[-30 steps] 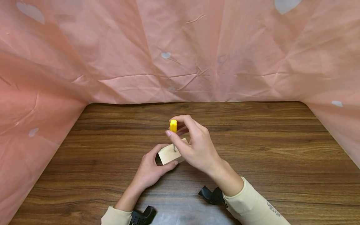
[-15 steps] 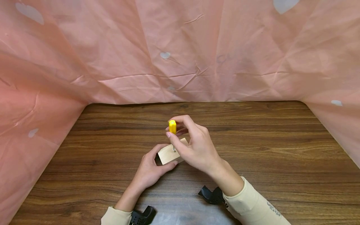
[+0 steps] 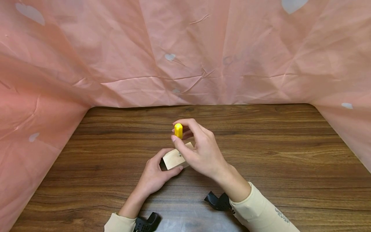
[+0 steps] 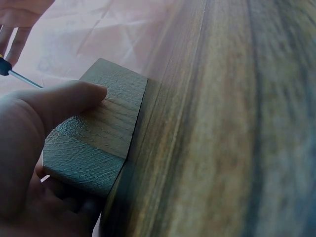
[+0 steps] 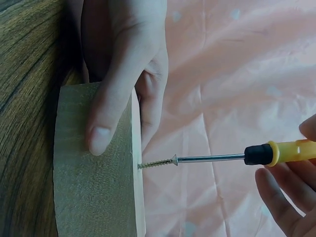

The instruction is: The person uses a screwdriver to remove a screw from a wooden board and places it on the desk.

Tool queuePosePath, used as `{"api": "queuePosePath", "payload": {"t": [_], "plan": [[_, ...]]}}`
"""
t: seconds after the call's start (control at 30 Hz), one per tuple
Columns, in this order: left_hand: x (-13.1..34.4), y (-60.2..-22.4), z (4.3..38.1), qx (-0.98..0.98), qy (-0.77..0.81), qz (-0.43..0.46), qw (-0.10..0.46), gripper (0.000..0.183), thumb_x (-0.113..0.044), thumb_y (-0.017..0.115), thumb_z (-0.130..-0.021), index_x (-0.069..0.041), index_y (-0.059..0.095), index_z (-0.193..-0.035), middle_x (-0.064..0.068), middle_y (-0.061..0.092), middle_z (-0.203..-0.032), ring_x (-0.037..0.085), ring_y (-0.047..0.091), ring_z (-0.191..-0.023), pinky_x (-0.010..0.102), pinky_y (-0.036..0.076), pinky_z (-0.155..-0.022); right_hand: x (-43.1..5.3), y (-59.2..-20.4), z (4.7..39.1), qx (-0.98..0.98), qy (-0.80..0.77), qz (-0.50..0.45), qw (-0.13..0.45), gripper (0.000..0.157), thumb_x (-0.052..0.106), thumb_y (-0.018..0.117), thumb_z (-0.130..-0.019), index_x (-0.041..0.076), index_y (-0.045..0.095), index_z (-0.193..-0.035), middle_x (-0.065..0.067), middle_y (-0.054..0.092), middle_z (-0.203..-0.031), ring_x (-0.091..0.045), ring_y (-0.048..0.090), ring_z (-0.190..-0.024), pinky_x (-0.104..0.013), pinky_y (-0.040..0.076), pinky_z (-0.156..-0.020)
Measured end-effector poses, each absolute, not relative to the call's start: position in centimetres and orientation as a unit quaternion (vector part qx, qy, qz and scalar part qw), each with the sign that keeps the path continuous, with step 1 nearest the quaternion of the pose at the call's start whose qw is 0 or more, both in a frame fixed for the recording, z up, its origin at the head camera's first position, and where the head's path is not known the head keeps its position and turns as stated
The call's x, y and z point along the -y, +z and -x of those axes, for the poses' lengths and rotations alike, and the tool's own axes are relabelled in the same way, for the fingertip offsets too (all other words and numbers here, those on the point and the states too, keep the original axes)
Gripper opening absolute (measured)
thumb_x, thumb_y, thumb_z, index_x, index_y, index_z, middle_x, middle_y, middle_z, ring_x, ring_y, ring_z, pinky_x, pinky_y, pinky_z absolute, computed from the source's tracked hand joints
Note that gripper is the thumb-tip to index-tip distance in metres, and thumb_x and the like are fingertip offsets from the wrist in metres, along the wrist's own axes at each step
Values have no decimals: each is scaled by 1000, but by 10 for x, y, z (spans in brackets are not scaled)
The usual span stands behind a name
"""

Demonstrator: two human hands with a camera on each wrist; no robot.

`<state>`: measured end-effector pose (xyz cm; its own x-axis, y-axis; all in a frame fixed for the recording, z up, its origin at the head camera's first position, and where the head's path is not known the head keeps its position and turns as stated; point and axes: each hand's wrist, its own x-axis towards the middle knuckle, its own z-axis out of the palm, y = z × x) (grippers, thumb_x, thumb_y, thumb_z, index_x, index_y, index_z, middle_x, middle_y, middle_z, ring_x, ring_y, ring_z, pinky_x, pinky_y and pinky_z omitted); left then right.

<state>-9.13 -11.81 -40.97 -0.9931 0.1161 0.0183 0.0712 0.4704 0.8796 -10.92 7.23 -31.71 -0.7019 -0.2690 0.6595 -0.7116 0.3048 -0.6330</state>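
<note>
A pale wooden block [image 3: 173, 159] stands on the table, gripped by my left hand [image 3: 153, 175] with the thumb on its near side and fingers on the far side. Out of its top face sticks a screw [image 5: 159, 163], most of its thread exposed in the right wrist view. A screwdriver [image 5: 211, 158] with a yellow handle and black collar stands in line with the screw, its tip at the screw head. My right hand [image 3: 204, 153] holds that handle between thumb and fingers above the block. In the head view this hand hides the shank.
The brown wood-grain table [image 3: 275, 145] reaches to a pink curtain [image 3: 185, 80] with pale hearts at the back and both sides. Black wrist camera mounts [image 3: 217, 201] sit below each hand, by the beige sleeves [image 3: 258, 206].
The screwdriver handle has tilted slightly, and the right fingers have shifted a little around it. The shank, visible earlier in the head view, is now covered. Left hand and block stay in place.
</note>
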Motion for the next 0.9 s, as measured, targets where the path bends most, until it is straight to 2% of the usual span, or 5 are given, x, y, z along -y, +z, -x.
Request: {"api": "queuePosePath", "payload": {"t": [0.23,0.43,0.67,0.9], "plan": [[118,-409,92,-857,511,-57,24,52,-29,92,-84,-33,71,-131,-3,77,-114,14,65,-102,38,47,-95,-72,-318,111,767,500,-325,236,29,5,79,-94,4,70,-122,-3,66,-101,-13,69,-92,-27,62,-81],[118,-409,91,-856,513,-56,26,52,-30,93,-84,-31,72,-131,-1,76,-113,14,64,-101,38,47,-93,-73,-318,110,775,501,-316,221,37,2,77,-94,2,64,-129,-6,70,-103,-15,71,-90,-25,61,-81],[118,-408,91,-853,518,-53,29,51,-30,93,-84,-30,72,-131,-1,76,-113,14,64,-100,37,48,-91,-72,-317,109,777,501,-309,221,31,1,73,-93,4,63,-122,-4,72,-98,-14,70,-93,-26,61,-82],[118,-409,91,-853,518,-56,27,52,-29,93,-83,-30,72,-130,0,76,-111,14,64,-98,36,49,-89,-72,-318,110,782,498,-303,222,33,3,68,-93,5,62,-125,-2,75,-99,-13,70,-93,-28,60,-83]]}}
